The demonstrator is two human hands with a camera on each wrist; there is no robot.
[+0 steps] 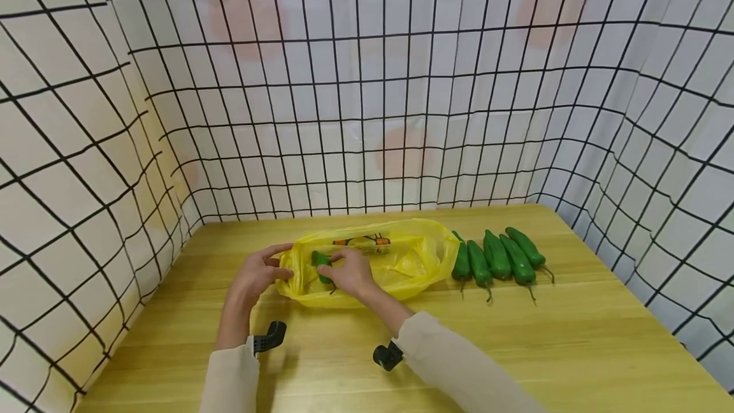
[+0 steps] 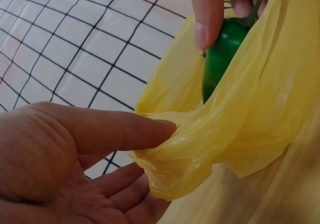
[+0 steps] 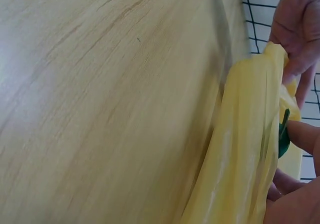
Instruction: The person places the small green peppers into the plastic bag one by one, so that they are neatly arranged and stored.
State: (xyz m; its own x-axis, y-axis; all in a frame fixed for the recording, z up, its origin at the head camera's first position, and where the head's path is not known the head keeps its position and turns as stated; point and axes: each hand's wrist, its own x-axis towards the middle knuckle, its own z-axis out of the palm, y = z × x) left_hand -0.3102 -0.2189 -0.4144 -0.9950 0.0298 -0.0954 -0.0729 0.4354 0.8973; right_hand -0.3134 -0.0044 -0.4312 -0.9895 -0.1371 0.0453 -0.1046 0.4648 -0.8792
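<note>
A yellow plastic bag (image 1: 424,276) lies on the table with its mouth spread wide. At its left end my left hand (image 1: 255,276) pinches the rim between thumb and fingers; the left wrist view shows the film gathered under the thumb (image 2: 125,129). My right hand (image 1: 351,273) holds a green pepper (image 1: 321,265) by its upper part inside the bag's opening. In the left wrist view the green pepper (image 2: 222,54) hangs stem up, its lower end hidden behind the yellow film. The right wrist view shows only a little of the pepper (image 3: 284,141) beside the fingertips.
Several green peppers (image 1: 497,257) lie in a row on the wooden table (image 1: 516,343), right of the bag and close to its edge. White cloth with a black grid (image 1: 367,101) stands behind and at both sides. Each wrist carries a small black camera (image 1: 387,357).
</note>
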